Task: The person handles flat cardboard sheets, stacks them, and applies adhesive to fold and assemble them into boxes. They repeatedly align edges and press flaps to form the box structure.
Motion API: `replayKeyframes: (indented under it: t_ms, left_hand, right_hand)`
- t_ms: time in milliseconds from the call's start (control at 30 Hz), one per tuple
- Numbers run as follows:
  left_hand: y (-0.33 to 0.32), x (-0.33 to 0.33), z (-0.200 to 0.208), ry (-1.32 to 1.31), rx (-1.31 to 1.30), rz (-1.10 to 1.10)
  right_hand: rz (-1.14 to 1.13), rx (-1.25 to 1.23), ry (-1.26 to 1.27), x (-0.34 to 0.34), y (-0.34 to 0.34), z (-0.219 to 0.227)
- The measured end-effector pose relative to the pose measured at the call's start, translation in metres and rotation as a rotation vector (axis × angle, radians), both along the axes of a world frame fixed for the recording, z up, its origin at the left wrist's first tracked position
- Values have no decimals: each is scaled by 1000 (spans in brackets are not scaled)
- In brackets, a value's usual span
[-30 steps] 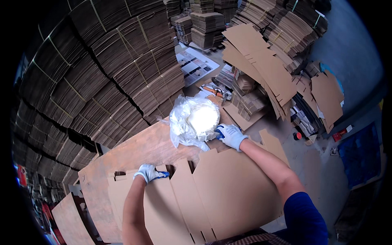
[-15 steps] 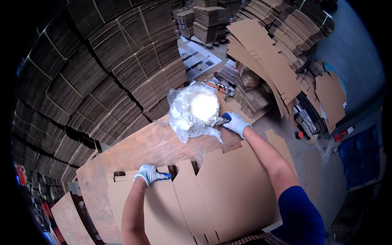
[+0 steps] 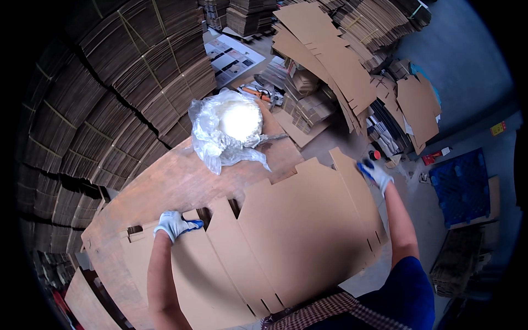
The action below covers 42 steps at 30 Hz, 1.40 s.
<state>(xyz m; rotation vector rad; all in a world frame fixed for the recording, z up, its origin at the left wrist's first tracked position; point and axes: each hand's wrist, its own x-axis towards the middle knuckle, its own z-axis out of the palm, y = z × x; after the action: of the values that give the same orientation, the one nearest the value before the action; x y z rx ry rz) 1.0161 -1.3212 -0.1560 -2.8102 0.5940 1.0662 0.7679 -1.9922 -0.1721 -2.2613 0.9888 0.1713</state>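
A large flat cardboard box blank (image 3: 308,220), creased and slotted, lies over the near part of the wooden table (image 3: 165,176). My left hand (image 3: 175,224), in a white glove with blue coating, is closed on its far left edge, where more cardboard layers show underneath. Just off the blank's right edge is my gloved right hand (image 3: 378,177), its fingers apart and nothing visible in them. A plastic-wrapped container with a bright white top (image 3: 240,122) stands on the table beyond the blank. From its right side sticks out a dark handle (image 3: 273,136).
Tall strapped stacks of cardboard (image 3: 121,82) rise along the left. Loose cardboard sheets (image 3: 330,60) lean over bundles at the far right. A blue plastic pallet (image 3: 461,187) stands on the right, with a red-topped container (image 3: 374,155) on the floor nearby.
My right hand has let go of the dark handle by the wrapped container and moved right, beyond the blank's edge. My left hand stays on the cardboard. The view has shifted right.
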Motion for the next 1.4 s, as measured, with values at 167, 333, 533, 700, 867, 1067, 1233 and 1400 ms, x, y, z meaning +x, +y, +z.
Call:
replayKeyframes:
  t_ms: [167,333,533,700,867,1067,1233,1400]
  left_hand:
    - [12,2,-8,-63,-115,-7]
    - [30,3,-27,-191,-112,-25]
    - [35,0,-32,-176,-140,108]
    - [50,2,-42,-254,-218,153]
    - [45,2,-33,-264,-69,132]
    - [60,1,-44,-333,-23,104]
    - [41,-13,-31,-474,-212,15]
    - [28,-26,-29,-494,36,-42]
  right_hand:
    - [-83,730,190,-84,38,7]
    - [-198,784,131,-92,45,-9]
    - [-69,658,79,-40,43,34]
    - [-103,784,67,-14,34,5]
    - [-40,795,64,-22,26,-9]
    - [91,630,419,-42,29,26]
    - [57,588,37,-76,47,27]
    - [21,485,135,-85,37,20]
